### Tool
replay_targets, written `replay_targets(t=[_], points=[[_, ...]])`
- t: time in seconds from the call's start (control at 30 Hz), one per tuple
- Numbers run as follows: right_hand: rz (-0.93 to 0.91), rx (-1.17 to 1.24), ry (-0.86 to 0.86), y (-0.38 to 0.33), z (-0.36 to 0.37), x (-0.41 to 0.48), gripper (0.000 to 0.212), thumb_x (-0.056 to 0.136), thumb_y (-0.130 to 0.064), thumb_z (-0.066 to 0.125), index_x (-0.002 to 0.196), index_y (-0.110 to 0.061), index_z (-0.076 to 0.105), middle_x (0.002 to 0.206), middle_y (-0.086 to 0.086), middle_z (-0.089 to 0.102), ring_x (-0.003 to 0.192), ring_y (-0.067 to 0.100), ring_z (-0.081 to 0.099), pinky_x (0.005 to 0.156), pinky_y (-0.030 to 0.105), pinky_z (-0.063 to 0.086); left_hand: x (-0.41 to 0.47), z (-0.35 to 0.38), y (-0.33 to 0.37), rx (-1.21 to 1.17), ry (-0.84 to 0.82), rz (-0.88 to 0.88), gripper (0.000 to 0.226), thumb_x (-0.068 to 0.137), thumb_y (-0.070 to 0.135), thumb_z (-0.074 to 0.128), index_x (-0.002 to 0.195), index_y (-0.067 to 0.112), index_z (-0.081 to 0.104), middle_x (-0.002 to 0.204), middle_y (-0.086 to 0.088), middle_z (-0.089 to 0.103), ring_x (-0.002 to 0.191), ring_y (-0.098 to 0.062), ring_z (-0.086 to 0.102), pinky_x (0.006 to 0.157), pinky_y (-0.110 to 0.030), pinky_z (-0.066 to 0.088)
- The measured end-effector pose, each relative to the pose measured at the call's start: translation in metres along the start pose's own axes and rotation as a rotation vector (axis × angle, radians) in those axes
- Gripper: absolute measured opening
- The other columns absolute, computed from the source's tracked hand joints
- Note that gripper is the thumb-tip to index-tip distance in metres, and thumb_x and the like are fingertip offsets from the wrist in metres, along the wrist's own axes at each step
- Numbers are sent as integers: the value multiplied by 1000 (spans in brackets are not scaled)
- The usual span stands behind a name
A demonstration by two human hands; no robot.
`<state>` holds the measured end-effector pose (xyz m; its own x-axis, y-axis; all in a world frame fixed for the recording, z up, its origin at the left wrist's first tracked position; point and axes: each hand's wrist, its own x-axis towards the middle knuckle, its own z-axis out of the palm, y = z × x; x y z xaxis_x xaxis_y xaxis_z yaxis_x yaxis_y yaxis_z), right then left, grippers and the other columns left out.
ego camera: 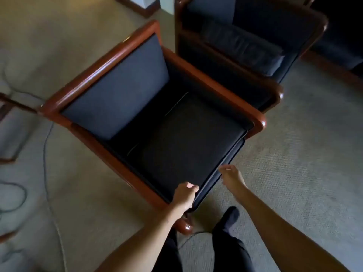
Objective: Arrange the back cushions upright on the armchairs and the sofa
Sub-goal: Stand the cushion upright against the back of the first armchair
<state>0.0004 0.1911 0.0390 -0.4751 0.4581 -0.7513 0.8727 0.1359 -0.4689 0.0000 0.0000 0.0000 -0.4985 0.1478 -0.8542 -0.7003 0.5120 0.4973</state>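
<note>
A wood-framed armchair [110, 61] with dark blue upholstery stands in front of me. A dark cushion [186, 138] lies flat on its seat. My left hand [184, 197] grips the front edge of that cushion near its left corner. My right hand [232, 176] hovers just off the front edge further right, fingers apart, holding nothing. A second armchair [322, 24] stands behind to the right, with a dark blue cushion [243, 46] lying slumped on its seat.
Part of a dark sofa [341, 54] shows at the far right. Cables [47, 146] trail over the beige carpet on the left. A wooden furniture frame [11, 103] pokes in at the left edge. My legs and foot [229, 214] stand before the chair.
</note>
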Motion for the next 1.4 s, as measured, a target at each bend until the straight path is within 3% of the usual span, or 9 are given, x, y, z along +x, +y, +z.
replay_targets(t=[0.1, 0.2, 0.3, 0.47, 0.6, 0.93, 1.2, 1.3, 1.4], points=[[58, 48, -77, 6, 4, 43, 43, 102, -37, 60, 117, 3, 62, 121, 35, 63, 113, 49, 63, 98, 61, 52, 22, 38, -13, -157, 51, -167, 19, 103, 30, 63, 101, 12, 68, 78, -6, 60, 61, -20, 55, 55, -28, 45], [169, 140, -202, 16, 2, 92, 60, 102, -43, 61, 132, 8, 55, 118, 32, 64, 121, 49, 60, 97, 51, 54, 29, 70, -22, -368, 121, -432, 38, 103, 44, 64, 106, 6, 68, 75, -7, 61, 57, -20, 57, 51, -28, 46], [222, 224, -282, 24, -6, 135, 67, 99, -48, 64, 143, 1, 52, 119, 14, 60, 117, 34, 60, 95, 42, 52, 36, 99, -34, -687, 136, -549, 62, 99, 63, 63, 120, 5, 66, 109, -18, 72, 93, -34, 73, 83, -42, 63], [246, 400, -364, 28, -13, 190, 68, 97, -52, 64, 152, -15, 46, 153, 11, 47, 133, 32, 49, 111, 48, 44, 62, 132, -45, -1464, 340, -417, 65, 101, 58, 63, 139, 8, 49, 125, -24, 61, 102, -40, 65, 96, -51, 53], [217, 567, -400, 20, -15, 213, 54, 87, -57, 74, 127, -22, 65, 136, 11, 64, 120, 31, 62, 101, 47, 52, 87, 138, -50, -1771, 525, -291, 63, 92, 56, 75, 123, 1, 62, 119, -21, 62, 108, -38, 66, 105, -50, 53], [188, 720, -343, 39, -12, 228, 57, 80, -41, 87, 128, -15, 70, 125, 12, 72, 114, 34, 68, 85, 49, 61, 106, 143, -42, -1923, 757, -144, 70, 83, 36, 87, 146, 24, 59, 137, -10, 67, 123, -34, 65, 106, -53, 57], [75, 642, -387, 9, -49, 178, 50, 89, -36, 78, 135, -23, 62, 129, 5, 70, 121, 27, 63, 83, 50, 57, 45, 131, -7, -1854, 784, -127, 47, 85, 25, 86, 127, 27, 66, 133, -5, 70, 117, -32, 70, 96, -53, 63], [56, 591, -287, -22, -61, 143, 60, 82, -34, 85, 134, -21, 56, 122, 7, 71, 111, 27, 68, 79, 48, 59, 11, 116, 17, -1829, 840, -204, 41, 79, 21, 89, 113, 18, 67, 122, -10, 72, 106, -35, 73, 86, -55, 66], [18, 515, -189, -59, -70, 109, 59, 73, -36, 89, 120, -17, 59, 110, 7, 73, 98, 22, 73, 80, 45, 63, -23, 94, 43, -1789, 840, -190, 45, 81, 23, 87, 120, 15, 66, 119, -13, 71, 104, -36, 72, 83, -56, 66]])
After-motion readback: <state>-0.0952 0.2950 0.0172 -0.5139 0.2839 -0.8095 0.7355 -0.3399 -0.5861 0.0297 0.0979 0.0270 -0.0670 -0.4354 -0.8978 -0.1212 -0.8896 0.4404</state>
